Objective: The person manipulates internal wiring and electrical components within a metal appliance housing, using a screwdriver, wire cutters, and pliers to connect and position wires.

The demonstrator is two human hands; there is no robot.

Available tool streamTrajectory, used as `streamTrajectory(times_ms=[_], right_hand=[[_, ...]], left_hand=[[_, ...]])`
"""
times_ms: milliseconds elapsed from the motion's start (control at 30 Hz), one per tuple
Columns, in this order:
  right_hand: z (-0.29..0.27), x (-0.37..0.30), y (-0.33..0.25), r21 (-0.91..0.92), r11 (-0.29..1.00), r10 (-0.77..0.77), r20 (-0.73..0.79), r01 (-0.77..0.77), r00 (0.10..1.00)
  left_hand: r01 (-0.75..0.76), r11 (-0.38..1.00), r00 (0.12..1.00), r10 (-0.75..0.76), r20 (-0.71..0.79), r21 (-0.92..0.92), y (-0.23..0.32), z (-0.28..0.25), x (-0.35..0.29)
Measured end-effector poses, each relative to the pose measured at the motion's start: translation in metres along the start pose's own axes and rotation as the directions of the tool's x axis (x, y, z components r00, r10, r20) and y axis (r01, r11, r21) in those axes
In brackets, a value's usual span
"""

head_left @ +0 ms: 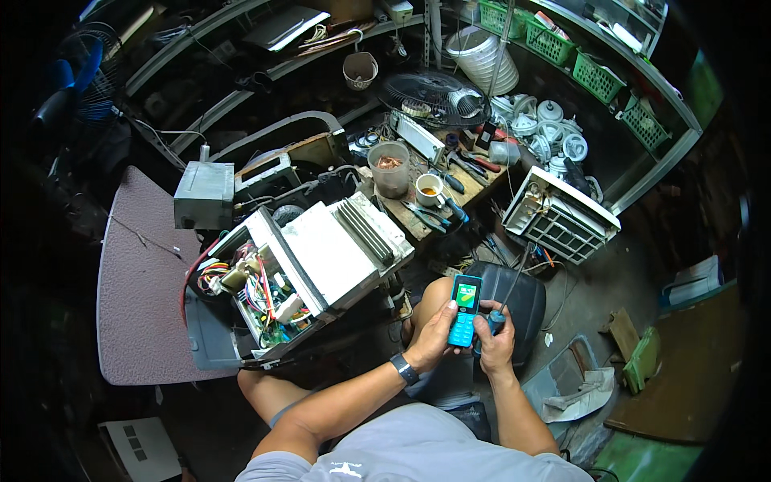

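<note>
1. Amid workshop clutter, one turquoise keypad phone (pixel 465 312) sits between both hands, tilted screen-up, seemingly for easy reading.
2. Left hand (pixel 434 331) clasps its side; right hand (pixel 496 349) wraps one blue-handled screwdriver (pixel 495 320), apparently leaving the thumb free for the keys.
3. Counted beyond: one cup (pixel 426 201), one translucent tub (pixel 392 185), four green baskets (pixel 551 42), perhaps raised to save bench space.

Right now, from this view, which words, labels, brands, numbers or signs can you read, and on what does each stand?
None reads clearly.
Blue phone, screen: small characters, too small to read.
Its keypad: key markings, too small.
Grey shirt: white print, too small and blurred.
</note>
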State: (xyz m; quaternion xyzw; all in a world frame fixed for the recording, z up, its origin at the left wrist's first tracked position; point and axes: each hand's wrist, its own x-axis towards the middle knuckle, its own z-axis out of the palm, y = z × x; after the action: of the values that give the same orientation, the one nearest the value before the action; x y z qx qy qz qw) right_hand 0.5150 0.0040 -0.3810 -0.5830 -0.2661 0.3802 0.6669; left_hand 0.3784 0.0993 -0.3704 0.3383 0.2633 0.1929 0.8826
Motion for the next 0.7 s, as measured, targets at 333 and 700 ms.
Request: streamTrajectory(times_ms=[333,700], right_hand=[[0.011,0.009,-0.003,0.078,0.997,-0.024,-0.013,0.025,1.0],[-0.006,0.018,0.016,0.056,0.998,0.019,0.038,-0.021,0.999]], left_hand=[[-0.002,0.999,0.997,0.006,-0.078,0.041,-0.006,-0.002,0.019],[0.013,0.997,0.991,-0.002,-0.136,0.08,-0.012,-0.004,0.031]])
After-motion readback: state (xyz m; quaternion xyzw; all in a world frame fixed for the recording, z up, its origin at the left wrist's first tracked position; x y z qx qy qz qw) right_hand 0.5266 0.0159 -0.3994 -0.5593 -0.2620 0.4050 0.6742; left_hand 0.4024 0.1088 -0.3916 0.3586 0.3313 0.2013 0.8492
